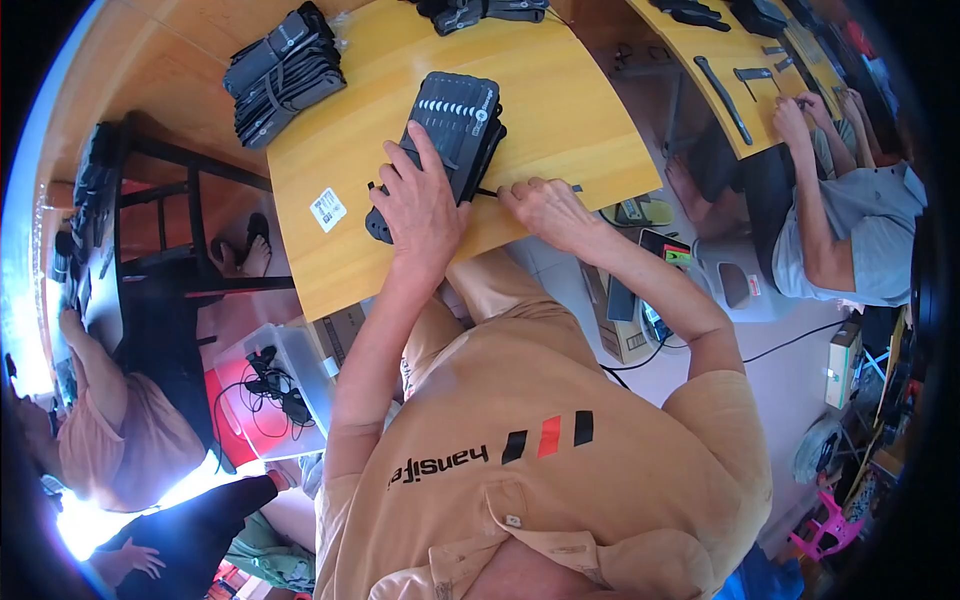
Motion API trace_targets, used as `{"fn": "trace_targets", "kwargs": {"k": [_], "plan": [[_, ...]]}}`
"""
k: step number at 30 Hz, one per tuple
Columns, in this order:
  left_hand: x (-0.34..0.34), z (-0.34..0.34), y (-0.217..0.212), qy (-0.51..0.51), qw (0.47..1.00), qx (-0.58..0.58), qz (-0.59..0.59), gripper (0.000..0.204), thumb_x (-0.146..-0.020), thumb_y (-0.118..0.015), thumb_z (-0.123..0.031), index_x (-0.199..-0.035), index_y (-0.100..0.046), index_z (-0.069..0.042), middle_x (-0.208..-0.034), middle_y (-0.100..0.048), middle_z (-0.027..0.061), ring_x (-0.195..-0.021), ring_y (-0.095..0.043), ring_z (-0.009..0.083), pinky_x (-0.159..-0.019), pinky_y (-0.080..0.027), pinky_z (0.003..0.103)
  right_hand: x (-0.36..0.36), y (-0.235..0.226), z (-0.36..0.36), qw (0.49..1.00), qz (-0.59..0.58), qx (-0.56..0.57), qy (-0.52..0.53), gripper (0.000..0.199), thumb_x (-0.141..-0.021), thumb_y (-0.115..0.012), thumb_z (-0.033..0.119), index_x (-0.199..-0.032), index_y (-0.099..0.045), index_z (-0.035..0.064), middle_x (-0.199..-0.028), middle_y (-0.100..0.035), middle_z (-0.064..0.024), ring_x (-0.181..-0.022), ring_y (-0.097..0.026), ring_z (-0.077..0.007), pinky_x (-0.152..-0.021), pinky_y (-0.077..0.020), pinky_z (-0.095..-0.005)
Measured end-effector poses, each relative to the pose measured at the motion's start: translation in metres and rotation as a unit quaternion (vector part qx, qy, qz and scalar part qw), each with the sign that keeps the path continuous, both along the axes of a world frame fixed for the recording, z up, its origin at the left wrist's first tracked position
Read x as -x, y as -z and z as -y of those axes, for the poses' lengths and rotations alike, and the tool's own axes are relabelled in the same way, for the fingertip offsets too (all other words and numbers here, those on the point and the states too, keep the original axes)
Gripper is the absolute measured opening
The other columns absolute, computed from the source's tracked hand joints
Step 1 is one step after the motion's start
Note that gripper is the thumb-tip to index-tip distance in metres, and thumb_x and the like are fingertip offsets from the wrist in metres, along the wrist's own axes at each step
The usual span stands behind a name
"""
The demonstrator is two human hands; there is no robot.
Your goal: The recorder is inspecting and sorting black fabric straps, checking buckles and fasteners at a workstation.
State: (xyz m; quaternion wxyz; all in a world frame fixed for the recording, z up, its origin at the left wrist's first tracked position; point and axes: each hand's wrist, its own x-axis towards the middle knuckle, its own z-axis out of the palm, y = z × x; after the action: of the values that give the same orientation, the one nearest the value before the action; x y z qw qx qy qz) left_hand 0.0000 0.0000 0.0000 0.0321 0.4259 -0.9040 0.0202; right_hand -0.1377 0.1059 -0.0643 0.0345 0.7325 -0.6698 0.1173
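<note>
On the yellow wooden table [330, 270] in front of me lies a stack of flat black fabric pieces [455, 125]; its top one carries a printed row of white shapes. My left hand [425, 205] spans the lower part of the stack, index finger stretched along the top and thumb by the right edge, holding it down. To the right, my right hand [550, 210] is closed in a pinch on a thin black strap [487, 193] that runs out from the stack's side. The fingertips of that hand partly hide the strap's end.
A bound bundle of similar black pieces [285, 80] sits at the table's far left, another [480, 10] at the far edge. A white label [327, 209] lies left of my hand. A clear bin with cables [275, 390] stands below. Co-workers sit left and at a second table [735, 80].
</note>
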Motion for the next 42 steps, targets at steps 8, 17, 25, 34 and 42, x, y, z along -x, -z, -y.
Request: {"fn": "trace_targets", "kwargs": {"k": [8, 17, 25, 34, 42], "plan": [[0.005, 0.002, 0.018, 0.019, 0.993, 0.114, 0.014, 0.084, -0.067, -0.070, -0.021, -0.138, -0.028, -0.001, -0.126, -0.040, 0.0282, -0.095, -0.050, 0.0314, -0.079, -0.041, 0.045, 0.008, -0.014, 0.003, 0.997, -0.054, 0.000, -0.048, 0.013, -0.068, -0.057, 0.005, -0.081, -0.055, 0.0030, -0.069, -0.057, -0.0079, -0.067, -0.063, -0.0235, -0.053, -0.0508, -0.0324], [0.002, -0.002, 0.018, 0.038, 0.990, 0.134, 0.017, 0.078, -0.071, -0.063, -0.017, -0.138, -0.029, -0.001, -0.126, -0.041, 0.0283, -0.094, -0.049, 0.0305, -0.077, -0.039, 0.045, 0.000, -0.076, -0.004, 0.987, -0.145, -0.020, -0.069, 0.009, -0.069, -0.058, 0.008, -0.076, -0.056, 0.0043, -0.075, -0.054, -0.0059, -0.075, -0.060, -0.0183, -0.055, -0.0506, -0.0283], [0.002, 0.000, 0.021, 0.036, 0.990, 0.136, 0.019, 0.074, -0.073, -0.062, -0.018, -0.138, -0.029, -0.002, -0.127, -0.041, 0.0263, -0.094, -0.049, 0.0297, -0.078, -0.039, 0.045, 0.001, -0.097, 0.002, 0.973, -0.178, 0.030, -0.145, 0.009, -0.068, -0.059, 0.011, -0.075, -0.056, 0.0061, -0.075, -0.050, -0.0028, -0.073, -0.056, -0.0154, -0.060, -0.0487, -0.0255], [0.000, -0.002, 0.025, 0.039, 0.985, 0.166, 0.022, 0.064, -0.080, -0.056, -0.020, -0.139, -0.032, -0.008, -0.129, -0.042, 0.0213, -0.097, -0.048, 0.0289, -0.081, -0.037, 0.044, 0.004, -0.100, 0.037, 0.951, -0.172, 0.148, -0.212, 0.009, -0.068, -0.059, 0.011, -0.075, -0.058, 0.0054, -0.077, -0.054, -0.0030, -0.065, -0.055, -0.0130, -0.057, -0.0462, -0.0259], [-0.006, 0.006, 0.019, 0.063, 0.989, 0.125, 0.046, 0.076, -0.074, -0.063, -0.020, -0.139, -0.028, -0.004, -0.129, -0.041, 0.0200, -0.102, -0.047, 0.0307, -0.084, -0.037, 0.042, 0.016, -0.084, 0.082, 0.971, 0.113, 0.093, -0.188, 0.009, -0.072, -0.063, 0.012, -0.077, -0.064, 0.0051, -0.090, -0.063, -0.0044, -0.073, -0.062, -0.0241, -0.062, -0.0501, -0.0336]]}}
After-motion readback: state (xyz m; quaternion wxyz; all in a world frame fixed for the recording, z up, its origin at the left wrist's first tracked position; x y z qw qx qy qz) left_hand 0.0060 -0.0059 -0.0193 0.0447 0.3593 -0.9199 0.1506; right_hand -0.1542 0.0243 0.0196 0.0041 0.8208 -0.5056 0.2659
